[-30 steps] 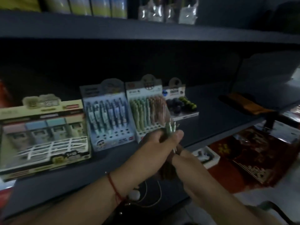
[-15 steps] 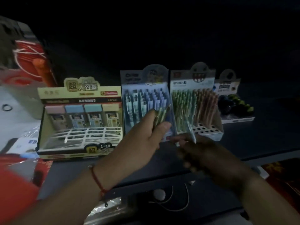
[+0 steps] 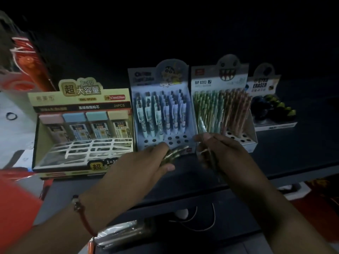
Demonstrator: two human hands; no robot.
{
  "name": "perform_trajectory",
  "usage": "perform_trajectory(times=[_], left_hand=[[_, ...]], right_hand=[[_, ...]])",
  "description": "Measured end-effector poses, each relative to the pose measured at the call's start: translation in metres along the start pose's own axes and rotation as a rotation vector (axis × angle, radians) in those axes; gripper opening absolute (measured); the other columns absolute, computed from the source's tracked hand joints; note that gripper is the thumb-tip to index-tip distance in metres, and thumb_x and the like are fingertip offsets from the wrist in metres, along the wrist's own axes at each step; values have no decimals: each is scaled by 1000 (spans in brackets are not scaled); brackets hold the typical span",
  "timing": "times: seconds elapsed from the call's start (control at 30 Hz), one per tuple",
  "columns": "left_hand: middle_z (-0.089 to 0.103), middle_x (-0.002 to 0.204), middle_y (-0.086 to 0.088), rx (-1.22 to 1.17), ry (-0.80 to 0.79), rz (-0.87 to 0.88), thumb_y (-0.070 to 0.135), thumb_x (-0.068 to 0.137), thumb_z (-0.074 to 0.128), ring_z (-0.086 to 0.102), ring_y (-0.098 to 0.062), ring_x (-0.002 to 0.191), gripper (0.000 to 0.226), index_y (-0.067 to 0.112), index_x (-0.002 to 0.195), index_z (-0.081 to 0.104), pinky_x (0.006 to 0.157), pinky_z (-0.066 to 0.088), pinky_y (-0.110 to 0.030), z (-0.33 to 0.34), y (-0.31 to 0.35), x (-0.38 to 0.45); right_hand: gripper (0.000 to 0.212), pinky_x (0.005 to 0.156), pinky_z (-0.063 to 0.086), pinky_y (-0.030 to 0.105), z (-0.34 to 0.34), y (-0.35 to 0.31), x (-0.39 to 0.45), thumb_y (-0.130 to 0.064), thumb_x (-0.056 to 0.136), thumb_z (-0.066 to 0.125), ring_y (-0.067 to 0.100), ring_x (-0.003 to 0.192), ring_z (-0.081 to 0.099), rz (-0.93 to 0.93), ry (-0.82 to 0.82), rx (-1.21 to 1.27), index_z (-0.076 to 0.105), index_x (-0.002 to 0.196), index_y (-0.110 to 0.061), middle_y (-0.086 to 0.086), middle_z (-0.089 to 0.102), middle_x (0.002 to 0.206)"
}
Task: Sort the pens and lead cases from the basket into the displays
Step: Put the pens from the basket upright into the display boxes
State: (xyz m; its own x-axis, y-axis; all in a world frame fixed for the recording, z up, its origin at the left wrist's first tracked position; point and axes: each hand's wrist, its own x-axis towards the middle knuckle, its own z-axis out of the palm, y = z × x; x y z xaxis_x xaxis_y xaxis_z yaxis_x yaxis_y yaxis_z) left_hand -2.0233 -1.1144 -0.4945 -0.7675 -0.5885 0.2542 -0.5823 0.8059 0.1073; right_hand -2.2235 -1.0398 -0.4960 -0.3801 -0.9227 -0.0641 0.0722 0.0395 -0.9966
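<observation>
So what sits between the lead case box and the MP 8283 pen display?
In the head view, the cartoon pen display stands between the lead case box and the MP 8283 display.

Dim light, near-black behind. Dark shelf [image 3: 302,158] spanning frame, pale surface [image 3: 16,129] far left, red packaging [image 3: 27,70] upper left.

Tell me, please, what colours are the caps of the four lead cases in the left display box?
In the head view: lead cases have pink, blue, blue and pale yellow caps, left to right.
</observation>
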Motion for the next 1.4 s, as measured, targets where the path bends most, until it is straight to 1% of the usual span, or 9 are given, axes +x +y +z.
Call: perform_trajectory(times=[0.1, 0.2, 0.4, 0.57, 0.7, 0.8, 0.93, 1.17, 1.4], left_hand=[[33, 58, 16, 32, 33, 27, 60, 91, 37, 35, -2, 47, 42, 27, 113, 52, 42, 17, -12, 10, -12, -8], [60, 71, 13, 61, 103, 58, 60, 95, 39, 53, -6, 51, 41, 26, 109, 59, 42, 30, -15, 17, -15, -11], [62, 80, 5, 77, 133, 134, 31, 82, 73, 58, -14, 57, 30, 20, 106, 59, 45, 34, -22, 25, -3, -7], [50, 57, 7, 155, 116, 204, 32, 73, 83, 47, -12, 40, 33, 19, 92, 59, 34, 29, -23, 22, 12, -4], [59, 71, 6, 113, 115, 265, 27, 81, 74, 55, -14, 53, 27, 21, 103, 60, 40, 42, -28, 14, 22, 8], [61, 89, 1, 129, 128, 283, 6, 72, 78, 59, -20, 68, 51, 21, 117, 59, 46, 41, -33, 16, 37, 24], [56, 84, 0, 209, 128, 386, -1, 55, 82, 53, -21, 63, 62, 19, 109, 59, 47, 27, -30, 30, 59, 36], [63, 90, 2, 98, 160, 323, 1, 53, 85, 61, -20, 73, 65, 20, 111, 62, 48, 47, -32, 45, 59, 41], [61, 94, 3, 53, 143, 287, -3, 62, 80, 59, -19, 76, 78, 24, 130, 54, 52, 48, -33, 38, 45, 34]], right_hand=[[28, 63, 48, 29, -4, 2, 8, -28, 103, 50, 18, 71, 58, 48, -44, 126, 72, 115, -14, 5, 61, 77], [28, 63, 52, 29, -9, -1, 12, -18, 102, 51, 18, 71, 63, 56, 5, 246, 60, 127, -8, 8, 67, 80], [17, 65, 56, 30, -17, -11, 12, -17, 104, 48, 21, 76, 68, 74, -6, 444, 53, 116, -7, 9, 70, 84], [11, 69, 58, 25, -30, -21, -1, -19, 99, 53, 19, 84, 71, -79, 12, 218, 61, 101, -11, 11, 75, 93], [18, 80, 60, 29, -47, -30, -5, -16, 101, 53, 21, 92, 72, -228, 130, -48, 63, 110, -5, 19, 70, 108], [30, 89, 58, 34, -64, -32, -3, -11, 101, 54, 26, 101, 70, -313, 231, -139, 60, 130, -8, 17, 68, 116], [24, 90, 56, 28, -76, -33, 0, -10, 99, 57, 17, 107, 69, -395, 311, -157, 68, 120, -11, 2, 73, 112], [25, 94, 56, 39, -74, -27, 17, -9, 99, 58, 18, 106, 68, -478, 383, -151, 65, 122, -5, 6, 72, 113], [25, 80, 55, 47, -54, -12, 31, -5, 99, 57, 42, 84, 61, -462, 307, -163, 62, 123, 0, 26, 66, 95]])
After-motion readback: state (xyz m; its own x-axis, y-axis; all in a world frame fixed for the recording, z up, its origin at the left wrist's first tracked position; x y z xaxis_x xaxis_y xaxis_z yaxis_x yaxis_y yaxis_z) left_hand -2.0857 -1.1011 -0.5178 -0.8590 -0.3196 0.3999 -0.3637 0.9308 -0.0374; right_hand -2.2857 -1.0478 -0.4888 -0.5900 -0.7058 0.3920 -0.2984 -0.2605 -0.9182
